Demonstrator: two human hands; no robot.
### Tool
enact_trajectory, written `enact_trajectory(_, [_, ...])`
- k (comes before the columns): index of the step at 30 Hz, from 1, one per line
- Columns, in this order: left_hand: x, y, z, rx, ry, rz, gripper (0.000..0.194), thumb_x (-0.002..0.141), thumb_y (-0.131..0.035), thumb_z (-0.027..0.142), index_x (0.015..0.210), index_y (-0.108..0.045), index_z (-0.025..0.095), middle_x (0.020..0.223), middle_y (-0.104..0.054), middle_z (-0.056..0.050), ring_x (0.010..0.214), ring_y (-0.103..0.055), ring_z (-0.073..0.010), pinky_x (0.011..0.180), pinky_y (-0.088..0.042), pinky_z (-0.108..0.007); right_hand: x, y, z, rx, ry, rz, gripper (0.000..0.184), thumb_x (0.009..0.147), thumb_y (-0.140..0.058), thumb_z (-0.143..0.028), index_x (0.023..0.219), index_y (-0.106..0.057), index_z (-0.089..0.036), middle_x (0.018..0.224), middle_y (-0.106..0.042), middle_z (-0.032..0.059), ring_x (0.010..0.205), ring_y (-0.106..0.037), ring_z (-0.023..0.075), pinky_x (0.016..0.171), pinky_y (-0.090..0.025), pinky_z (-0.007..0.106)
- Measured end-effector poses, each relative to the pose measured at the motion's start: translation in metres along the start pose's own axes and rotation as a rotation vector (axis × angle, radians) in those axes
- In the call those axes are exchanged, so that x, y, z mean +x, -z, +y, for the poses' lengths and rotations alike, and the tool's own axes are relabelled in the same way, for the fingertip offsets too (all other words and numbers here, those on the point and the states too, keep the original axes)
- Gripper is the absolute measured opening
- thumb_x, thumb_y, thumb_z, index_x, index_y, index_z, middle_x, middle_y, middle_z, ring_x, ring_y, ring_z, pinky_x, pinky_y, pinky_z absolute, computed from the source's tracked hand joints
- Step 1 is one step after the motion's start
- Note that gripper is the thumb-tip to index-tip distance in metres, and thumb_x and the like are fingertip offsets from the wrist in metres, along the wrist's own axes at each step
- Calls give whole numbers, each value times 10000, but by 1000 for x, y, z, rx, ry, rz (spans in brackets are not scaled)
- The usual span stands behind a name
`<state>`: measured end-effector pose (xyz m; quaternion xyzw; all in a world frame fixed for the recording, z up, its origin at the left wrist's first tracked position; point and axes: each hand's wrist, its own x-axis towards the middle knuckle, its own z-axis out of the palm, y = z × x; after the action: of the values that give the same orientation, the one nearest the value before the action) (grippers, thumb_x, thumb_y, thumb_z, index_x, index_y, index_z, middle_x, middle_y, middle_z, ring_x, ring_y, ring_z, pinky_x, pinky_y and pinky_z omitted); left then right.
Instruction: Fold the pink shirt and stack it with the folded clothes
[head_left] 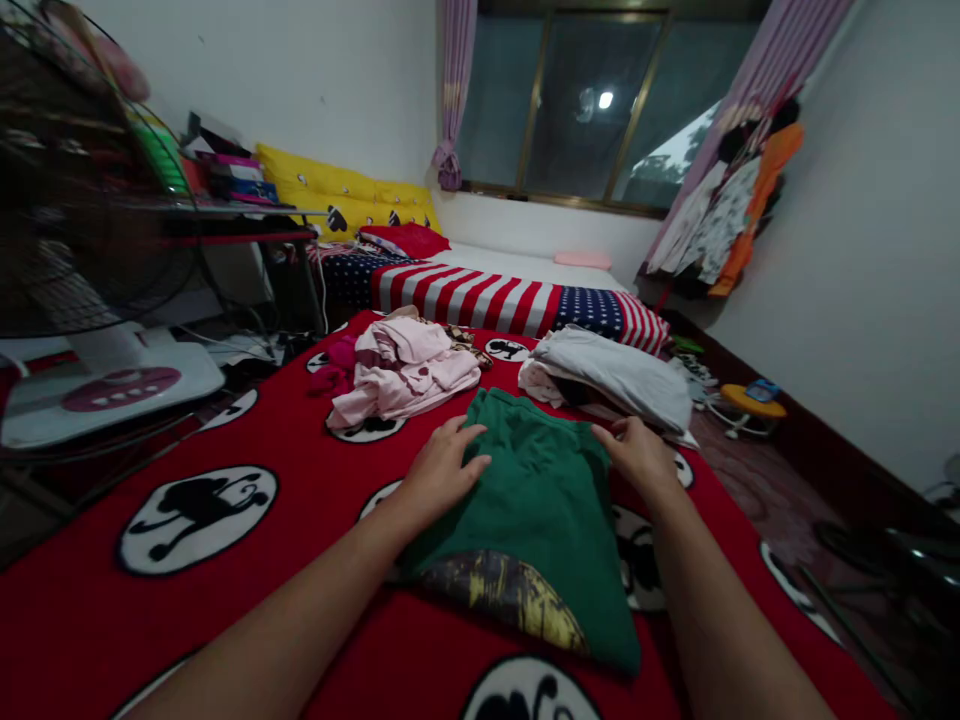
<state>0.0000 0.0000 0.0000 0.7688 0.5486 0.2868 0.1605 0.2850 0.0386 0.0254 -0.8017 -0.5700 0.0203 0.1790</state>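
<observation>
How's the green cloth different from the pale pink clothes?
The green cloth is laid out fairly flat, while the pale pink clothes lie crumpled in a heap. The green cloth has a big dark-and-yellow patch; the pale pink clothes show none like it. The green cloth is nearer the person; the pale pink clothes are farther away. Both lie on the red blanket.

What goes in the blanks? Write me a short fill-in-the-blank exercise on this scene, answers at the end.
1. Between the left hand and the right hand lies a garment coloured ____.
2. Of the two hands, the rumpled pink clothes lie nearer the ____ one.
3. The blanket under the garment has a ____ background.

Missing words: green; left; red.
</observation>
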Motion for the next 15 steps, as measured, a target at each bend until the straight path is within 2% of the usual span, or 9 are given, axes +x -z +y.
enact_trajectory(2, [3, -1, -7, -14, -9, 24, 400, 843, -587, 238, 1239, -615, 190, 1228, -598, -114, 1160, -551, -237, 1015, -417, -364, 1, -13, 1, 1, 22, -4, 474, 844, -515, -518, 1119, -601, -141, 989, -695, 161, 944, -651, 302, 728, -450, 351])
enact_trajectory(5, [7, -5, -14, -30, -25, -3, 387, 822, -602, 193, 1205, -643, 231, 1042, -646, -64, 960, -609, -195, 898, -475, -318, -2, -23, -2, 40, 82, 38, 412, 836, -546, -414, 1197, -590, -219, 958, -707, 93, 905, -656, 276, 702, -437, 330])
enact_trajectory(9, [11, -9, -18, -29, 29, 18, 377, 778, -610, 109, 1122, -700, 234, 863, -643, -35, 799, -605, -168, 790, -488, -275, -7, -29, 0, 163, 150, 183, 316, 834, -518, -314, 1111, -670, -300, 939, -709, 30, 853, -651, 226, 682, -432, 297])
enact_trajectory(11, [12, -10, -18, -28, 73, 42, 361, 766, -605, 97, 1083, -721, 225, 815, -639, -32, 765, -600, -168, 766, -489, -272, -8, -30, 5, 135, 116, 206, 298, 841, -495, -310, 1056, -701, -301, 950, -704, 34, 848, -644, 230, 680, -434, 306])
enact_trajectory(13, [11, -11, -16, -21, 95, 62, 357, 768, -586, 99, 1073, -726, 222, 828, -640, -39, 767, -601, -173, 764, -490, -277, -8, -29, 7, 42, 109, 176, 290, 839, -493, -294, 1019, -720, -296, 979, -690, 53, 874, -634, 248, 684, -437, 322])
enact_trajectory(15, [9, -12, -14, -2, 86, 76, 372, 773, -559, 99, 1087, -717, 222, 882, -644, -51, 801, -604, -182, 789, -487, -288, -11, -24, 1, -31, 178, 194, 288, 833, -503, -259, 1021, -722, -264, 1020, -667, 83, 947, -614, 266, 729, -447, 339])
